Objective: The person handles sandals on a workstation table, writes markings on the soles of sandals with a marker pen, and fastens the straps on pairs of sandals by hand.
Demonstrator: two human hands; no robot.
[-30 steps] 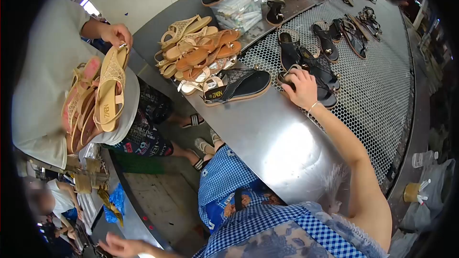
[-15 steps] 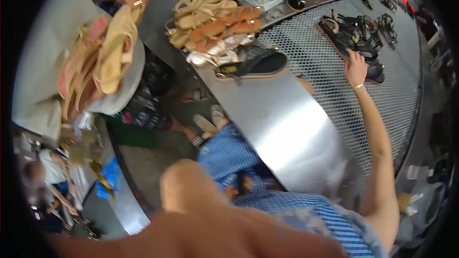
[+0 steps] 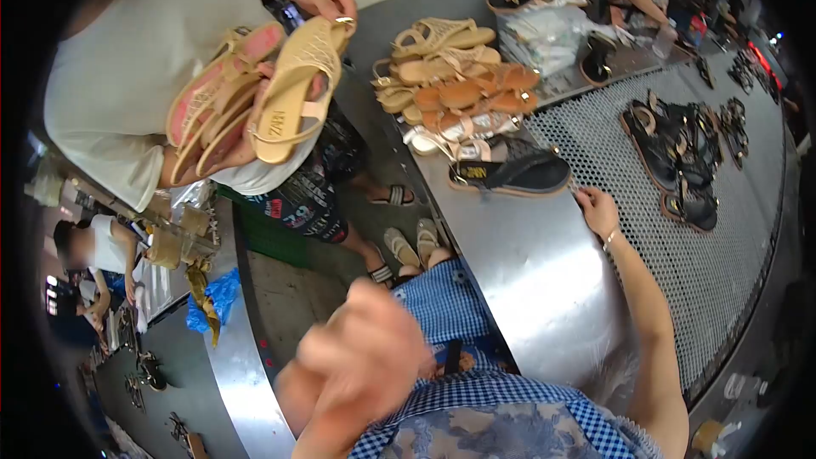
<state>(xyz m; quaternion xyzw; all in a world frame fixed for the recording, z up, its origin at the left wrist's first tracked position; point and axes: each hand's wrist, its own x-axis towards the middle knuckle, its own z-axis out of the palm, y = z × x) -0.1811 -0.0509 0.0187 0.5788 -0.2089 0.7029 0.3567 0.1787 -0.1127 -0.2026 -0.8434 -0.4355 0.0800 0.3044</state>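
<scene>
My left hand (image 3: pixel 361 357), blurred by motion, is raised in front of my body with its fingers curled in; nothing shows in it. My right hand (image 3: pixel 599 211) is at the edge between the smooth metal ledge (image 3: pixel 544 259) and the perforated surface, its fingers bent and slightly apart with no object visible in them. Just past its fingertips lies a black sandal (image 3: pixel 514 172) with a gold label. Behind that sandal are white sandals (image 3: pixel 463 132), orange sandals (image 3: pixel 476 93) and beige sandals (image 3: pixel 446 38).
Black sandals (image 3: pixel 680 157) lie grouped on the perforated metal surface (image 3: pixel 586 119). Across from me, a person in white (image 3: pixel 161 25) holds several beige sandals (image 3: pixel 293 110). A clear bin (image 3: pixel 544 38) stands at the back. A blue plastic bag (image 3: pixel 223 293) is at left.
My right hand has left the black sandals on the perforated surface and moved to the ledge's edge. My left hand has drawn back from the camera. The view has shifted.
</scene>
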